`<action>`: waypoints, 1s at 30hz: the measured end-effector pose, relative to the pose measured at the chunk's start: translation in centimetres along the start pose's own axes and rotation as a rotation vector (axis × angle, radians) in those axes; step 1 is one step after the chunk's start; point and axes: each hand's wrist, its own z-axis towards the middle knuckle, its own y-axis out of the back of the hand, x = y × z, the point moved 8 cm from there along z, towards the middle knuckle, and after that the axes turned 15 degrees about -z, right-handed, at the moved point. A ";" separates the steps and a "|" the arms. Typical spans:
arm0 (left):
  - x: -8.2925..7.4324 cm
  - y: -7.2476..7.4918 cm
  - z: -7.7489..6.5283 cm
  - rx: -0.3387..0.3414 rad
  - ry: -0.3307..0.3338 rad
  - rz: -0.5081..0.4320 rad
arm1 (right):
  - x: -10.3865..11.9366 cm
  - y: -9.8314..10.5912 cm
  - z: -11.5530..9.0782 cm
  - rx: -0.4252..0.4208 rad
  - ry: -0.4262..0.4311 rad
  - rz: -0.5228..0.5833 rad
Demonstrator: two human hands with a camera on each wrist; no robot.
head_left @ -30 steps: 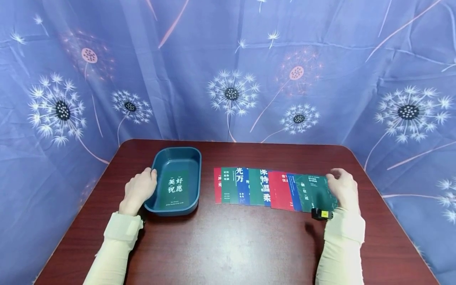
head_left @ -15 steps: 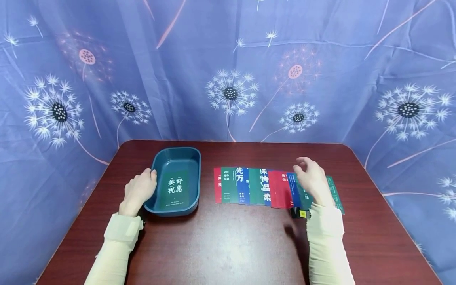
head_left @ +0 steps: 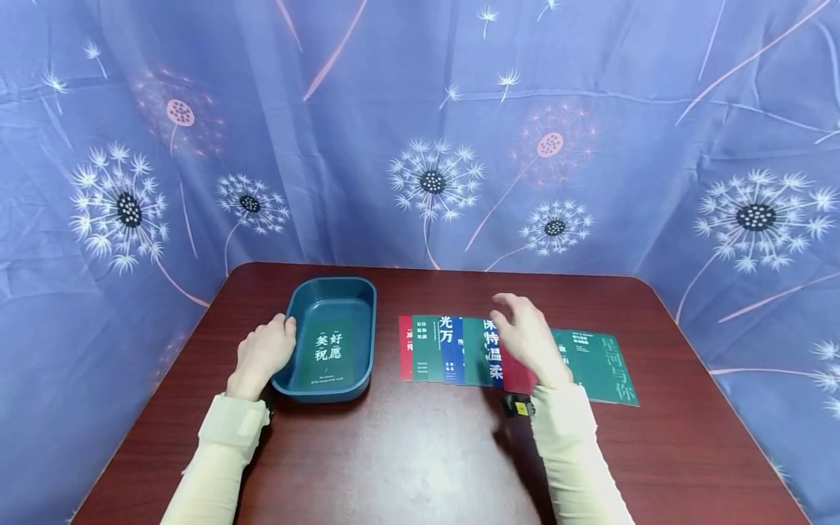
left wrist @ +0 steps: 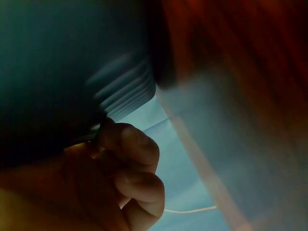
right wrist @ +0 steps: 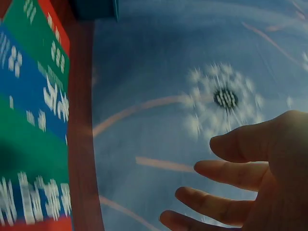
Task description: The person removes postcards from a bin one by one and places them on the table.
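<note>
At the left of the table, my left hand (head_left: pixel 265 351) grips the near-left rim of a dark teal plastic basin (head_left: pixel 374 321); the left wrist view has its curled fingers against the ridged wall. Inside the basin lies a green card (head_left: pixel 326 357) with white characters. Over a row of overlapping green, blue and red cards (head_left: pixel 426 350), my right hand (head_left: pixel 525 337) hovers holding nothing. Its fingers are loosely bent and apart in the right wrist view. That hand and wrist hide some red and blue cards. A green card (head_left: pixel 617 372) ends the row at the right.
The dark red-brown table (head_left: pixel 407 452) reaches back to a blue curtain (head_left: pixel 367 182) printed with dandelions. A small black wrist camera (head_left: pixel 520 406) with a yellow label sits below my right hand.
My right hand has moved left from the right end of the card row to above the red cards, uncovering the rightmost green card. My left hand has stayed on the basin.
</note>
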 end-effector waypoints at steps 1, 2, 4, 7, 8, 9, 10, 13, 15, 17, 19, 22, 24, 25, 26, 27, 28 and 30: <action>0.0 0.0 0.0 0.002 0.002 0.000 | 0.7 -0.3 0.0 -0.003 0.016 -0.001; 0.0 -0.1 0.0 0.003 0.004 0.001 | 1.4 -0.6 0.1 -0.006 0.032 0.002; 0.0 -0.1 -0.1 0.006 0.010 0.001 | 3.0 -1.3 0.2 -0.008 0.059 0.007; 0.0 0.0 -0.1 0.011 0.019 0.001 | 5.6 -2.2 0.5 -0.010 0.107 0.014; 0.0 0.0 -0.1 0.012 0.020 0.002 | 6.5 -2.6 0.5 -0.003 0.122 0.022; 0.1 0.0 -0.1 0.014 0.024 0.002 | 7.4 -3.0 0.6 0.004 0.139 0.029; 0.1 0.0 -0.1 0.018 0.026 0.004 | 8.3 -3.4 0.6 0.014 0.158 0.036; 0.0 -0.1 -0.2 0.024 0.025 0.005 | 10.7 -4.5 0.6 0.045 0.217 0.040; -0.1 -0.1 -0.1 0.025 0.024 0.004 | 12.2 -5.0 0.6 0.064 0.262 0.028; -0.2 0.0 -0.1 0.021 0.019 0.001 | 13.6 -5.4 0.6 0.070 0.301 0.011; -0.2 0.0 -0.1 0.017 0.018 -0.001 | 14.7 -5.8 0.5 0.076 0.330 -0.010; -0.2 0.1 -0.1 0.015 0.022 -0.001 | 16.0 -6.3 0.5 0.082 0.369 -0.032; -0.2 0.1 -0.1 0.015 0.026 0.000 | 16.7 -6.8 0.4 0.087 0.390 -0.052; -0.2 0.1 -0.1 0.016 0.028 0.000 | 17.0 -7.1 0.4 0.089 0.401 -0.058; -0.2 0.1 -0.1 0.019 0.030 -0.002 | 17.3 -7.3 0.3 0.090 0.411 -0.065; -0.2 0.1 -0.2 0.021 0.030 -0.002 | 17.5 -7.6 0.3 0.092 0.419 -0.071; -0.2 0.0 -0.2 0.023 0.031 -0.003 | 17.8 -7.8 0.2 0.097 0.427 -0.073; -0.2 0.0 -0.2 0.023 0.031 -0.001 | 18.3 -8.3 0.1 0.103 0.445 -0.075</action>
